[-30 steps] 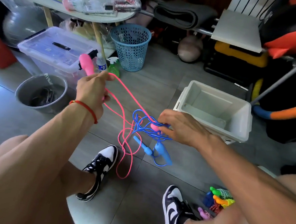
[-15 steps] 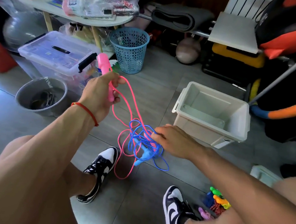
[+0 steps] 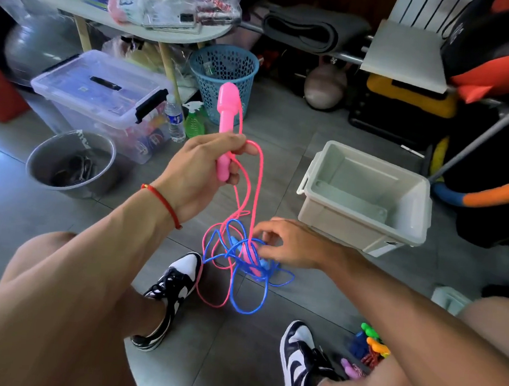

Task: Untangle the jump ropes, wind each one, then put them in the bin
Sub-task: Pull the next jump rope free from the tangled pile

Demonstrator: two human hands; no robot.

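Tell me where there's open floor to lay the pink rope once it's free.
Bare tile lies between the metal bucket and the left shoe, and ahead between the blue basket and grey bin. Crowded: the tangle and the rope pile.

the left hand point(image 3: 202, 162) grips a pink handle point(image 3: 226, 124) upright, its pink rope point(image 3: 259, 175) trailing down into a knot with the blue rope point(image 3: 241, 297) on the floor. the right hand point(image 3: 291, 245), at 5 o'clock from the left, reaches its fingers point(image 3: 264, 228) into that tangle. the grey bin point(image 3: 364, 197) sits at 2 o'clock from the tangle.
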